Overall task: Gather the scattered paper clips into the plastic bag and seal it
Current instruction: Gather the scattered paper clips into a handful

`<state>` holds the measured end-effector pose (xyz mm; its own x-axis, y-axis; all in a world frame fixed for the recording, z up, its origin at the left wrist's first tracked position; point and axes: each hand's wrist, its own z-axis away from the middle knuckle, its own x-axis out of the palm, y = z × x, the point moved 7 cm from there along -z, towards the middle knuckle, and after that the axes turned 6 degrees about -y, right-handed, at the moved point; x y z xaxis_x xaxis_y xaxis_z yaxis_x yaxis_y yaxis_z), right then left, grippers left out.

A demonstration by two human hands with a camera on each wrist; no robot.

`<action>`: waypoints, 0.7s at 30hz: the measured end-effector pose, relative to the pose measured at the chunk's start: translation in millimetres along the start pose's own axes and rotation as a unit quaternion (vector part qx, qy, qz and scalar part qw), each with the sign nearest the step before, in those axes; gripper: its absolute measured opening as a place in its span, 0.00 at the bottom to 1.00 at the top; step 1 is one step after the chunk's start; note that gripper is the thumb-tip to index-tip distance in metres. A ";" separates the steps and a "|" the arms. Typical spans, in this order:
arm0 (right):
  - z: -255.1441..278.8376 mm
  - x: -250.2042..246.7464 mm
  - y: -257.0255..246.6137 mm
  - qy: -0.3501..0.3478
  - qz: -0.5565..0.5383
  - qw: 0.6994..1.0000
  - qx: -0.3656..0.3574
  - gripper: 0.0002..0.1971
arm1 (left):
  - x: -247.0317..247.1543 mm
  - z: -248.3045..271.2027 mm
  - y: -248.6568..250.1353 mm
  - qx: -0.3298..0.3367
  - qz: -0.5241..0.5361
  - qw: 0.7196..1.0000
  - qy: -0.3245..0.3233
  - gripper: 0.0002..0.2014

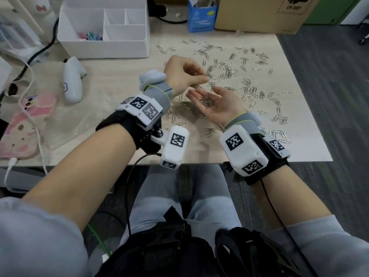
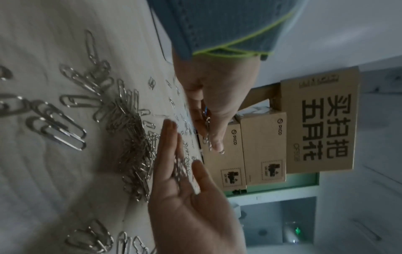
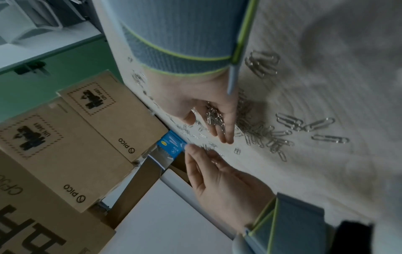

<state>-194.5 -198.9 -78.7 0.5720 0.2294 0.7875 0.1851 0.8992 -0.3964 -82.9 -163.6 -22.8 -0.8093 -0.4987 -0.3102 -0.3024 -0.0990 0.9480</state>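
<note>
Silver paper clips (image 1: 249, 86) lie scattered over the light wooden table (image 1: 299, 148), with a denser heap (image 2: 130, 137) under my hands. My left hand (image 1: 203, 80) hovers above the heap and pinches a few clips (image 2: 206, 134) between thumb and fingers. Just below it, my right hand (image 1: 201, 94) is palm up with relaxed fingers, carrying a small pile of clips (image 3: 214, 116) in its palm. The clear plastic bag (image 1: 65, 124) lies flat on the table to the left of my left forearm. Neither hand touches it.
A white divided organiser (image 1: 103, 27) stands at the back left, with a blue box (image 1: 201, 17) and a cardboard box (image 1: 259, 13) behind the clips. A white handheld device (image 1: 72, 80) and a pink phone (image 1: 20, 132) on a cable lie at the left.
</note>
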 end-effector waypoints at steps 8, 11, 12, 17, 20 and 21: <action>-43.8 15.1 -11.7 0.003 -0.021 1.000 -0.012 0.14 | 5.2 -23.3 7.5 0.039 -0.111 0.990 -0.074 0.12; -54.4 14.2 -20.2 0.005 -0.046 0.999 -0.018 0.13 | -17.6 -39.6 9.4 0.068 -0.080 0.994 0.006 0.11; -56.7 13.8 -24.0 0.003 -0.050 0.998 -0.023 0.13 | -27.3 -46.0 5.2 0.060 -0.068 0.995 0.039 0.11; -62.9 11.5 -41.8 0.000 -0.043 0.998 -0.042 0.11 | -56.8 -84.5 -43.3 -0.063 -0.237 0.966 0.076 0.20; -65.6 9.2 -45.5 0.011 -0.037 0.999 -0.033 0.10 | -56.4 -105.6 -68.1 -0.131 -0.322 0.937 0.025 0.26; -66.5 8.5 -45.7 0.016 -0.038 0.999 -0.031 0.10 | -56.5 -111.0 -73.4 -0.148 -0.343 0.928 0.015 0.27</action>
<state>-145.0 -262.8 -85.2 0.5800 0.1488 0.8009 0.2767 0.8887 -0.3655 40.9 -223.7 -67.0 -0.4617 -0.2555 -0.8494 -0.5857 -0.6313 0.5082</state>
